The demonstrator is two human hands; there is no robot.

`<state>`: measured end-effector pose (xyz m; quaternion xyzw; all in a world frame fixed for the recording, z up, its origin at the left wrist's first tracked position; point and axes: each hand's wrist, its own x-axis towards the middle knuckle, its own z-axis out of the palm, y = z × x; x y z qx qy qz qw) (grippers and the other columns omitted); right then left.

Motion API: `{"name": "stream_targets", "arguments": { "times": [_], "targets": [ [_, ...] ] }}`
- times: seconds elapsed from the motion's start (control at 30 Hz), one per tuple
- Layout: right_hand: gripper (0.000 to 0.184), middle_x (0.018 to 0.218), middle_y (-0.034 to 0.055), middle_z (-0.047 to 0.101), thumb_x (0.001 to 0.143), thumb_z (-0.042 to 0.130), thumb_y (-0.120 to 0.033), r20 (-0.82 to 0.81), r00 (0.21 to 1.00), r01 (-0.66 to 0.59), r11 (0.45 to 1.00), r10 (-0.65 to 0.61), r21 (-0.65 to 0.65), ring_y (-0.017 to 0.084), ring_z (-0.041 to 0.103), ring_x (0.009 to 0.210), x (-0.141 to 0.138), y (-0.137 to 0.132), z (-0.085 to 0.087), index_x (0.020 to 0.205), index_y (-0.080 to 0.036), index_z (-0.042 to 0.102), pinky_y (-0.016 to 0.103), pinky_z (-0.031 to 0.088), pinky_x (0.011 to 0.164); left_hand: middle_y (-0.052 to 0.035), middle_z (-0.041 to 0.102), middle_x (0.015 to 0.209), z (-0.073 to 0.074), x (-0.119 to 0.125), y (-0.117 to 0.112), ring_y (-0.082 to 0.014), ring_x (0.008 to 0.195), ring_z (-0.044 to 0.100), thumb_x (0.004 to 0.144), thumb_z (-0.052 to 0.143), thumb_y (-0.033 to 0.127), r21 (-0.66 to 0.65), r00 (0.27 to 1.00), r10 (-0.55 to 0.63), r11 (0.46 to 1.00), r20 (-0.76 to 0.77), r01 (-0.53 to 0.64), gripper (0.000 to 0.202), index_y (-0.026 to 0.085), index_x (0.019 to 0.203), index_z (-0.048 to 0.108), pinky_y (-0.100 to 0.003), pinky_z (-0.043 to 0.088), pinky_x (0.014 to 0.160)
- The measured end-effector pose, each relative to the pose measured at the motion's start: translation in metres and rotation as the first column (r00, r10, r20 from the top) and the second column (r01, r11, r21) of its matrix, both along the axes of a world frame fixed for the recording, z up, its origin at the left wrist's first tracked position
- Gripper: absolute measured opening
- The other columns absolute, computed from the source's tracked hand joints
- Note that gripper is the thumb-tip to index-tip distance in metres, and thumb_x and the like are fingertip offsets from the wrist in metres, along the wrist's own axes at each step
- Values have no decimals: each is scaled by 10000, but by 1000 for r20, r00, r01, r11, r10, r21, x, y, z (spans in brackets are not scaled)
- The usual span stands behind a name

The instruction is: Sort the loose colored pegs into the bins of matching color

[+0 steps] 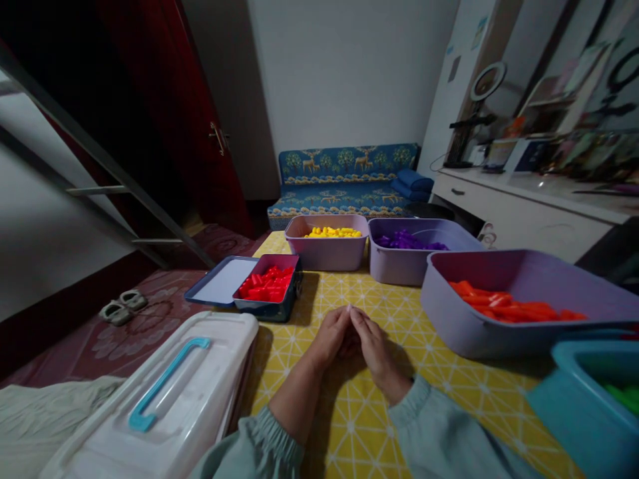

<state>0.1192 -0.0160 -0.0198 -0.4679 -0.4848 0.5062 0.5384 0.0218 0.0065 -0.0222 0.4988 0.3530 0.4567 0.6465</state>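
At the far left, a pair of shoes [122, 306] sits on the red floor [150, 332]. In the lower left is a big white box [200, 372] with a blue handle [170, 386] on top. Just left of the middle, a small dark blue box [264, 310] lies with its lid [222, 283] open to the left. It is full of red pieces [267, 285].

In the middle, a pink-purple tub [324, 261] holds yellow pieces [333, 233]. Below it, near the center, the left hand [330, 338] leans in over the yellow cloth [349, 426]. Its fingers are close together, and their tips touch the tips of the right hand [372, 342], like a little roof. The right fingers are close together too. The palms are hidden, so I cannot tell if either hand holds anything.

Right of the middle, a light purple tub [394, 266] has purple pieces [409, 241]. Farther right, a bigger purple tub [464, 332] has orange pieces [514, 307]. In the lower right corner, a blue-green tub [589, 406] has green pieces [625, 397].
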Motion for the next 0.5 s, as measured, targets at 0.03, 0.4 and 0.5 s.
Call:
{"name": "stream_targets", "arguments": {
  "times": [0.03, 0.4, 0.5],
  "targets": [
    [348, 879, 34, 704, 823, 549, -613, 30, 1000, 9, 999, -10, 36, 213, 661, 832, 0, 1, 0, 793, -275, 626, 322, 536, 782, 51, 450, 418, -1, 0, 1, -66, 286, 328, 796, 564, 682, 9, 1000, 7, 1000, -24, -7, 546, 148, 832, 672, -192, 236, 285],
    [404, 687, 24, 621, 880, 452, -636, 119, 989, -92, 995, 88, 29, 205, 605, 650, 2, 5, -4, 761, -264, 557, 307, 485, 605, 63, 409, 368, 2, 1, 0, -74, 265, 324, 794, 540, 707, 46, 995, 39, 998, -94, -35, 532, 181, 740, 593, -185, 257, 259],
    [394, 747, 37, 648, 882, 462, -617, 129, 990, -72, 995, 63, 68, 209, 622, 703, 2, 6, -4, 750, -261, 567, 310, 489, 646, 61, 410, 370, 2, 0, 0, -73, 267, 329, 799, 533, 709, 51, 994, 43, 998, -105, -37, 541, 175, 743, 599, -183, 256, 261]
  ]
}}
